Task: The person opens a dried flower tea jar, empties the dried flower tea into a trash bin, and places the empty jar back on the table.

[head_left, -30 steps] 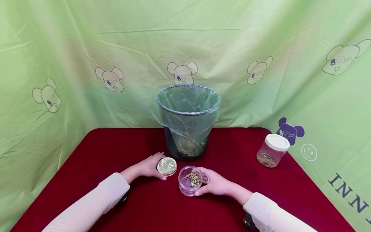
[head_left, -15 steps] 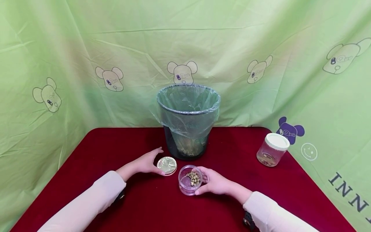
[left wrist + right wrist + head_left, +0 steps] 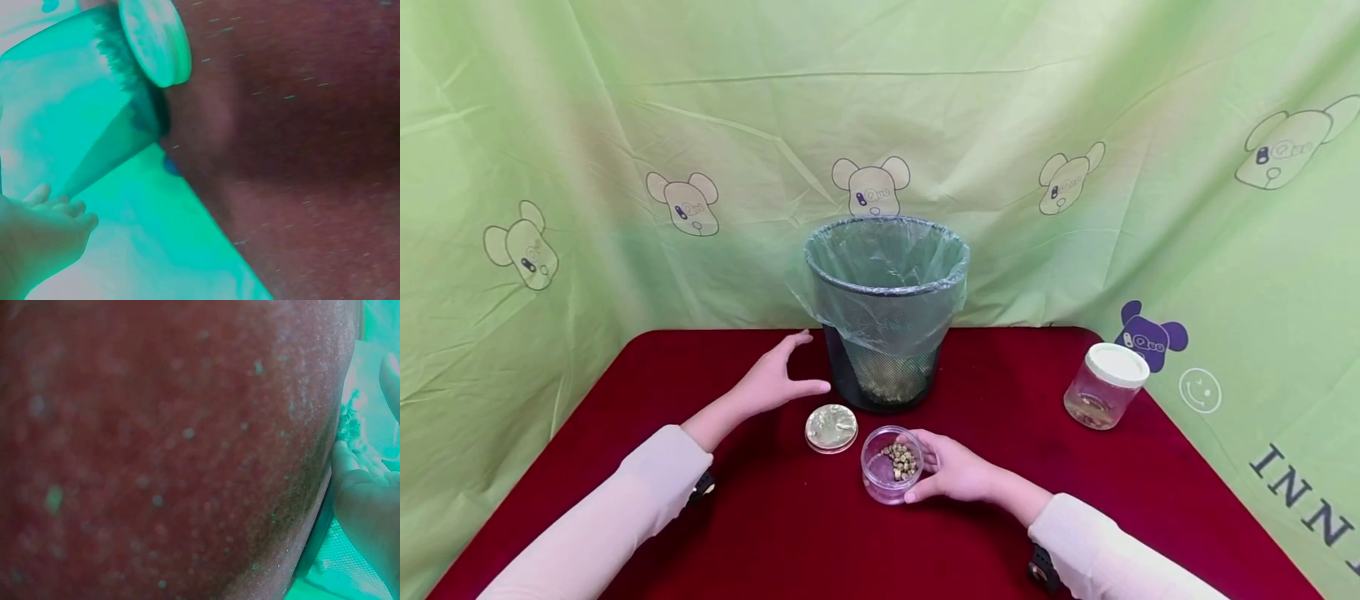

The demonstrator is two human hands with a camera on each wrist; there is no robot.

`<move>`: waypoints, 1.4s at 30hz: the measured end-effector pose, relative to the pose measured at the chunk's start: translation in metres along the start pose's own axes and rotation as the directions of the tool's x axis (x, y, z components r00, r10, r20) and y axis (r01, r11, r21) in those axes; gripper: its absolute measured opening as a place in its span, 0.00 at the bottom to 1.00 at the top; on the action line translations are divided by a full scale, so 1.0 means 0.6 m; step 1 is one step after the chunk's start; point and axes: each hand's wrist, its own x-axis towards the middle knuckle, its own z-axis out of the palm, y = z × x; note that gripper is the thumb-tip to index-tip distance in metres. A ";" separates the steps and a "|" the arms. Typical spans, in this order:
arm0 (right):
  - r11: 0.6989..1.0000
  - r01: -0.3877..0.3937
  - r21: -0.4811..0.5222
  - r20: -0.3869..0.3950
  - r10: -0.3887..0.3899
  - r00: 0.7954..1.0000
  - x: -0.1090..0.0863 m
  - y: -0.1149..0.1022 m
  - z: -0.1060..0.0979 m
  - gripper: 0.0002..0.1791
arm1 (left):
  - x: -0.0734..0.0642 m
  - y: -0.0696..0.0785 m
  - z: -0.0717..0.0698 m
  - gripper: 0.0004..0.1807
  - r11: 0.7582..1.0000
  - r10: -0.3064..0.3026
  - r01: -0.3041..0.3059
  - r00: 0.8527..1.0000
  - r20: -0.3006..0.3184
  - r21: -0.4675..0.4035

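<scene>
Red tbl [image 3: 775,533]: clear tub [image 3: 882,477] in R hand [image 3: 957,471]

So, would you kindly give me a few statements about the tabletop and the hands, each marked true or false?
1. The right hand holds the clear tub. True.
2. The tub is empty. False: small brown pieces lie in it.
3. The left hand is apart from the shiny round disc. True.
4. The white-lidded jar stands to the right of the bin in the head view. True.
5. The bin has no liner. False: a translucent bag lines it and folds over its rim.
</scene>
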 end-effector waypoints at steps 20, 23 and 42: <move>1.000 0.024 -0.005 0.002 -0.024 1.000 -0.002 0.002 -0.003 0.42 | 0.059 0.071 -0.081 0.49 0.963 0.002 -0.066 0.971 -0.239 -0.260; 1.000 0.011 -0.006 -0.005 -0.011 1.000 -0.002 0.001 -0.002 0.42 | 0.074 0.079 -0.088 0.47 0.939 0.017 -0.101 0.969 -0.247 -0.329; 1.000 0.012 0.008 -0.003 -0.012 1.000 -0.003 -0.003 0.002 0.42 | 0.154 0.098 -0.091 0.35 0.789 -0.143 -0.036 0.960 -0.241 -0.613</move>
